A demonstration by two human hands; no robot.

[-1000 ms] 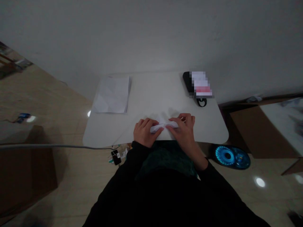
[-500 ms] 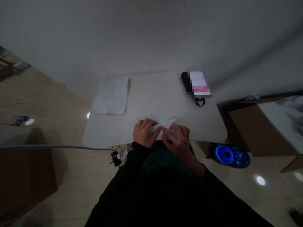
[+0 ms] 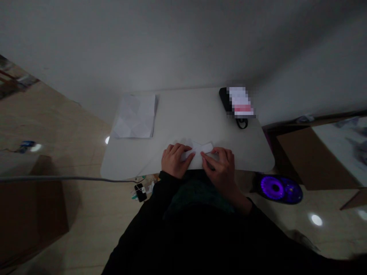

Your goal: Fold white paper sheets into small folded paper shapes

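A folded white paper lies near the front edge of the white table. My left hand grips its left part, thumb and fingers closed on it. At the paper's right side is my right hand, its thumb and index finger closed on the folded piece. Part of the paper is hidden under the fingers. A stack of white sheets rests at the table's left.
A black case with a strap and a blurred-out white and pink item sits at the back right. A grey cable runs in from the left. A lit speaker and a cardboard box are at the right.
My right hand has shifted slightly to the right along the paper, showing more of its fold. My left hand has stayed in place. The speaker's light turned from blue to purple.
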